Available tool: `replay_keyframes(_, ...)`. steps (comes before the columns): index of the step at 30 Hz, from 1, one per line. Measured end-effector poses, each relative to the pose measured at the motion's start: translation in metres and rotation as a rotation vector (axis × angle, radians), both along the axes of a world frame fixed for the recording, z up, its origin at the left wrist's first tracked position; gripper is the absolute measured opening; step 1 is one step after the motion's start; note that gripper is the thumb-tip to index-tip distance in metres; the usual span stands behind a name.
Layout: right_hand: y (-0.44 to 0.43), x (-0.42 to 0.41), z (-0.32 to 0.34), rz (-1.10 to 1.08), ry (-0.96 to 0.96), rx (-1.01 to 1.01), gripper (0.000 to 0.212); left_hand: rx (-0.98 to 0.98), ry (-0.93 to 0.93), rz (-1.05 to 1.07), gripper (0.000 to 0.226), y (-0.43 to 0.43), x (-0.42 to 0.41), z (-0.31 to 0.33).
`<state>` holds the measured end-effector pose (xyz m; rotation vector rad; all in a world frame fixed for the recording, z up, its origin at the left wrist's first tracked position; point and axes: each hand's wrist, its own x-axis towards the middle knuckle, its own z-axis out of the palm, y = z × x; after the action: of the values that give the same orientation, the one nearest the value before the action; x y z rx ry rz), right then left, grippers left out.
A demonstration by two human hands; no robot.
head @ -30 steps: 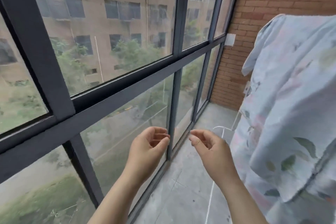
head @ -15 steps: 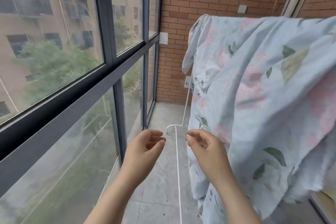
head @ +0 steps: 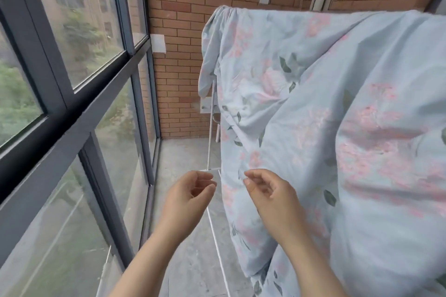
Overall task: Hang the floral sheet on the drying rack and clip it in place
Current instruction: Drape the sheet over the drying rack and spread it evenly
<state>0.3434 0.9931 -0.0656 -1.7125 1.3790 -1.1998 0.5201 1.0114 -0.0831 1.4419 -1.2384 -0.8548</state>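
Nothing is held in either hand. The left hand (head: 190, 196) is raised with its fingers loosely curled and apart, thumb and forefinger not meeting; the right hand (head: 268, 191) is held in the same half-open curl, its fingertips (head: 248, 179) just beside the hanging edge of the floral sheet (head: 325, 116), though contact with the cloth cannot be made out. No clip is seen in either hand or anywhere in view.

Between the two hands a thin white rail of the drying rack (head: 210, 128) is seen, rising as an upright behind them and running down toward the concrete floor (head: 183, 236) in front. The sheet is already draped over the top of the rack, its upper fold lying across the hidden top bar and its length falling in loose folds on the right of the view. A bunched corner hangs near the brick wall (head: 183, 31) at the far end. The dark-framed window (head: 72, 108) fills the left side.

The hanging step is judged to be largely done, while the clipping step is not yet begun. For the next move, the near edge would probably have to be pinched and pulled smooth along the rail, and clips would have to be fetched from somewhere out of view before the cloth can be fastened.
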Motion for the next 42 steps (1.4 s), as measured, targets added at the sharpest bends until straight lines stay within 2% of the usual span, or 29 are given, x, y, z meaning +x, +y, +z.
replay_keyframes(5,-0.038,0.009,-0.001,-0.202,0.069,0.003,0.016,0.036,-0.028,-0.141,0.017,-0.074,0.019,-0.001)
replay_keyframes(9,-0.051,0.0,-0.008,-0.386,0.245,-0.045,0.024,0.054,-0.068,-0.278,0.016,-0.114,0.013,-0.005)
replay_keyframes(14,-0.062,-0.011,-0.014,-0.484,0.408,-0.321,0.036,0.005,-0.082,-0.426,0.017,-0.144,-0.003,-0.011)
replay_keyframes(17,-0.073,-0.008,-0.012,-0.402,0.504,-0.395,0.043,-0.039,-0.118,-0.462,0.02,-0.158,-0.007,-0.014)
replay_keyframes(19,-0.086,-0.003,-0.018,-0.366,0.607,-0.374,0.049,-0.037,-0.117,-0.485,0.021,-0.17,-0.004,-0.019)
replay_keyframes(22,-0.107,-0.002,-0.028,-0.52,0.73,-0.197,0.066,-0.035,-0.104,-0.507,0.023,-0.191,0.006,-0.023)
replay_keyframes(24,-0.119,-0.002,-0.03,-0.622,0.707,-0.012,0.076,-0.04,-0.123,-0.518,0.022,-0.211,0.011,-0.026)
replay_keyframes(26,-0.131,0.004,-0.031,-0.637,0.67,0.036,0.077,-0.053,-0.164,-0.55,0.022,-0.234,0.014,-0.03)
replay_keyframes(29,-0.153,0.023,-0.033,-0.595,0.719,-0.075,0.072,-0.128,-0.28,-0.613,0.027,-0.279,0.015,-0.044)
replay_keyframes(33,-0.183,0.027,-0.047,-0.701,0.773,0.095,0.077,-0.32,-0.578,-0.766,0.045,-0.33,0.015,-0.06)
replay_keyframes(35,-0.192,0.02,-0.052,-0.823,0.768,0.132,0.08,-0.467,-0.672,-0.819,0.054,-0.351,0.012,-0.067)
replay_keyframes(38,-0.199,0.015,-0.056,-0.881,0.809,0.22,0.082,-0.643,-0.785,-0.889,0.063,-0.379,0.001,-0.081)
replay_keyframes(42,-0.195,0.008,-0.065,-0.93,0.862,0.263,0.084,-0.749,-1.027,-0.924,0.077,-0.407,-0.02,-0.099)
